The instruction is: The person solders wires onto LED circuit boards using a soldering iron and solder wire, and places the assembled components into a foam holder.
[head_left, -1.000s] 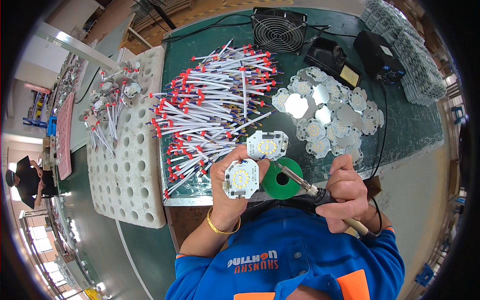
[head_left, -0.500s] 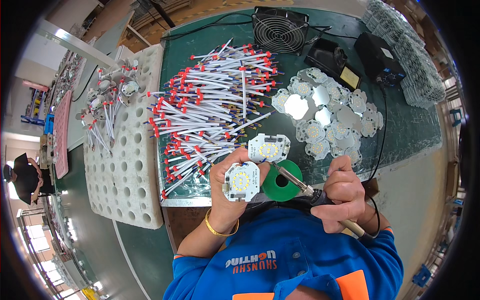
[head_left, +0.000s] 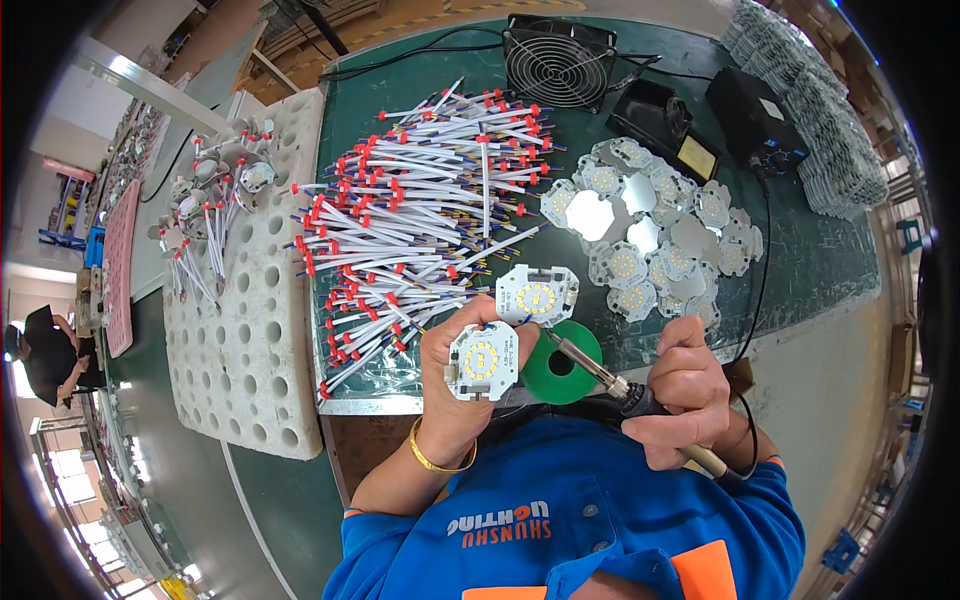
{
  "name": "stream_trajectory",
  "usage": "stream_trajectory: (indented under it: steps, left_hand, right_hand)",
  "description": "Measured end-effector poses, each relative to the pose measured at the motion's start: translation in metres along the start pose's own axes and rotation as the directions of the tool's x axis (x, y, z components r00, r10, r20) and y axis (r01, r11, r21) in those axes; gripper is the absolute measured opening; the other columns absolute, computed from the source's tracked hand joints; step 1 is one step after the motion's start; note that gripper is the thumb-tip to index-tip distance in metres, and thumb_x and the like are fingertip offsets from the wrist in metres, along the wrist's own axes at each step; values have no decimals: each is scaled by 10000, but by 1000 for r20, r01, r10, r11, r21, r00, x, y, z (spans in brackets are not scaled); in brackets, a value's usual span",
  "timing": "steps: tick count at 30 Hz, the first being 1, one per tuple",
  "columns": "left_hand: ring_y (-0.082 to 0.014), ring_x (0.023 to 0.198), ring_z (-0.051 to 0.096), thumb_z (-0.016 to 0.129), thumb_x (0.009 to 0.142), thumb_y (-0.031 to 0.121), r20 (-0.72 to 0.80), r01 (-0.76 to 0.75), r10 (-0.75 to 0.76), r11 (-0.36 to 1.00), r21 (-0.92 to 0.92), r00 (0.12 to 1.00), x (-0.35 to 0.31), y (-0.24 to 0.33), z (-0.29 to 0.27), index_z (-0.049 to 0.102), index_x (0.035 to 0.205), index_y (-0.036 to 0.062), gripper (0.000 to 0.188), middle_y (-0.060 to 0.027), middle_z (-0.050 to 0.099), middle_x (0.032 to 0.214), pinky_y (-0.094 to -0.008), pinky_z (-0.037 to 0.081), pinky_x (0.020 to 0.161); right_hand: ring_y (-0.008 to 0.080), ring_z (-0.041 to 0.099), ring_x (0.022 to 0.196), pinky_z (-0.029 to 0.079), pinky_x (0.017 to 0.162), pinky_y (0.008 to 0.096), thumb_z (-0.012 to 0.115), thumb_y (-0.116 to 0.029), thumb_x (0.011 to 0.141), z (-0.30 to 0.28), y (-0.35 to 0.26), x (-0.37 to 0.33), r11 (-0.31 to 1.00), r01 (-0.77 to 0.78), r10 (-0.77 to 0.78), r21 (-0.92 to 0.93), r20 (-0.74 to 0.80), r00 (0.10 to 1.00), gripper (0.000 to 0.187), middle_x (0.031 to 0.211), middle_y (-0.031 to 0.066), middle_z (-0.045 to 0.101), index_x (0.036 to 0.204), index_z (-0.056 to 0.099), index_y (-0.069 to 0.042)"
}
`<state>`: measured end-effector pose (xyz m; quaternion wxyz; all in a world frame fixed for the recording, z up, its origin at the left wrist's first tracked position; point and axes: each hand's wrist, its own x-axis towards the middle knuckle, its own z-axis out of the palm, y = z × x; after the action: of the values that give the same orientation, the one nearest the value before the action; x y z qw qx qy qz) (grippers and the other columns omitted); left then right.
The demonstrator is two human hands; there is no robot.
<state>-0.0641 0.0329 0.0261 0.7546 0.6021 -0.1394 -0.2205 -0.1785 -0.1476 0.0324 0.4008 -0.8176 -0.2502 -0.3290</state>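
Observation:
Two white LED boards with yellow chips are in my left hand [head_left: 446, 412]. The lower LED board [head_left: 483, 362] lies over the fingers, and the upper LED board [head_left: 537, 296] sticks out past the fingertips. My right hand [head_left: 690, 395] is closed round the handle of a soldering iron [head_left: 632, 396]. Its metal tip points up and left to the lower edge of the upper board; whether it touches there is too small to tell. Behind the iron's shaft is a green spool [head_left: 588, 382] with a dark centre, at the table's front edge.
White cables [head_left: 420, 215] with red collars cover the table's middle. Right of them lie piled LED boards [head_left: 630, 265], a fan [head_left: 560, 65], an iron stand [head_left: 650, 115] and a black power unit [head_left: 755, 120]. Wired boards stand in a holed foam block [head_left: 235, 330] at left.
Both hands, the boards and the soldering iron hold nearly the same place. My right hand has moved only very slightly, and the whole view has shifted a little.

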Motion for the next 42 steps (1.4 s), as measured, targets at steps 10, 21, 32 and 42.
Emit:
stream_trajectory:
  steps: [10, 21, 32, 42]
  left_hand:
    - [16, 615, 482, 659, 741, -48, 3, 9, -9, 999, 34, 1000, 0, 1, 0, 645, 952, 26, 224, 43, 595, 729, -140, 371, 555]
    - [12, 646, 496, 655, 741, -49, 26, 7, -7, 1000, 22, 1000, -1, 1, -1, 646, 966, 31, 239, 37, 606, 752, -141, 381, 580]
    - [-2, 672, 518, 654, 746, -53, 41, 60, -59, 998, -31, 997, -2, -2, -5, 645, 970, 28, 239, 20, 621, 787, -153, 407, 610]
    - [-13, 705, 534, 644, 757, -49, 49, 61, -58, 996, -63, 997, -1, -1, -6, 641, 981, 18, 233, 8, 627, 821, -161, 424, 645]
  right_hand:
    - [131, 389, 498, 326, 590, 310, 575, -78, 477, 2, 2, -1, 1000, -2, 2, 2, -1, 1000, 396, 567, -37, 349, 850, 658, -183]
    - [130, 393, 502, 335, 603, 317, 588, -95, 490, 0, 2, 0, 1000, 10, -10, -3, 29, 1000, 367, 583, -40, 358, 837, 662, -188]
    - [125, 394, 499, 336, 599, 319, 609, -128, 523, 0, 4, 1, 993, 77, -72, -89, 54, 996, 330, 576, -47, 352, 841, 662, -197]
    - [124, 391, 491, 339, 602, 320, 635, -154, 532, -3, 3, 6, 986, 82, -68, -142, 105, 992, 302, 565, -53, 348, 827, 666, -211]
